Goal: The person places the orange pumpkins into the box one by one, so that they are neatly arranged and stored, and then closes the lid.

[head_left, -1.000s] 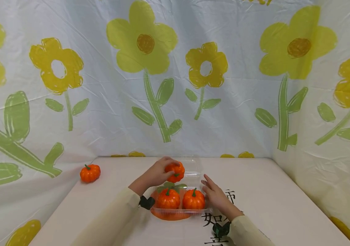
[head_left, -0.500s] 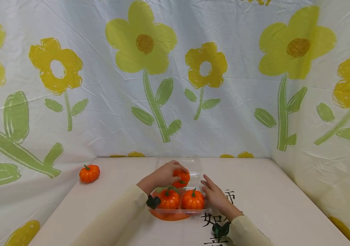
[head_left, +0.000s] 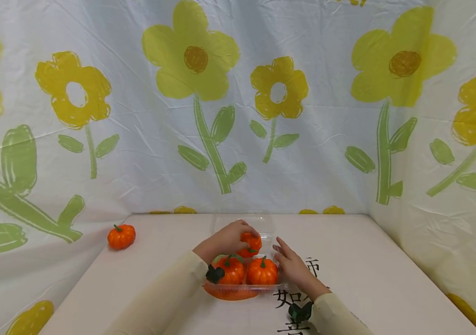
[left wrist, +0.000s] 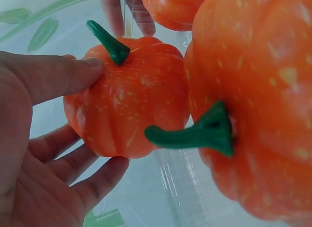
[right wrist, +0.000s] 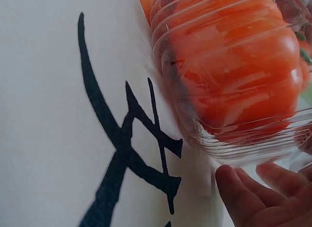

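Observation:
My left hand [head_left: 230,241] grips a small orange toy pumpkin [left wrist: 131,100] with a green stem, thumb on top by the stem and fingers below. It is held over the back part of a clear plastic clamshell box [head_left: 263,287]. Two more pumpkins sit side by side in the front of the box, the left pumpkin [head_left: 230,270] partly behind my wrist and the right pumpkin [head_left: 262,271] in full sight. My right hand [head_left: 294,266] stays at the box's right side, fingers extended, fingertips right at the ribbed plastic wall in the right wrist view.
Another pumpkin [head_left: 122,237] stands at the table's far left. The box's transparent lid [head_left: 242,221] lies folded back toward the flowered curtain [head_left: 321,177]. Black characters [head_left: 290,298] are printed on the pale table cover [head_left: 359,265] to the right. Curtain also closes off both sides.
My left hand has carried its pumpkin rightward and slightly down, from the back left of the box to behind the two front pumpkins. The right hand has kept its place.

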### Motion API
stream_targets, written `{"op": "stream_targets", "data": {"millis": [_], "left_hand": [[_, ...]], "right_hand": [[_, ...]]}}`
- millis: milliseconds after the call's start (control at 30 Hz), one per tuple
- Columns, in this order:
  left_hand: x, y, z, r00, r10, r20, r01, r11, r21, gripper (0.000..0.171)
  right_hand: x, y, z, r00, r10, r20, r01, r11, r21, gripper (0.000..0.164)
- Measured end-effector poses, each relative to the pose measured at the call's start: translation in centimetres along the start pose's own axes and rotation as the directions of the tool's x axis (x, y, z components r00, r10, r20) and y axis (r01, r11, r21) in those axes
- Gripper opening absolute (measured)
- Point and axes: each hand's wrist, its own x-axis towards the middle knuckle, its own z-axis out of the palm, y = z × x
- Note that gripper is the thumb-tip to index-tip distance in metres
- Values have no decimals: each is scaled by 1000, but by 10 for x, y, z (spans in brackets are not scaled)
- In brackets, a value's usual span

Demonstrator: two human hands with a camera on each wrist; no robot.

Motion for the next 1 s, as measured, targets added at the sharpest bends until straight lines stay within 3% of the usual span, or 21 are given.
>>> {"op": "stream_targets", "data": {"millis": [1000], "left_hand": [[15, 11, 17, 998, -47, 43, 47, 999, -7, 33]], "right_hand": [[0, -1, 1, 1000, -3, -6, 3, 1000, 9, 57]]}}
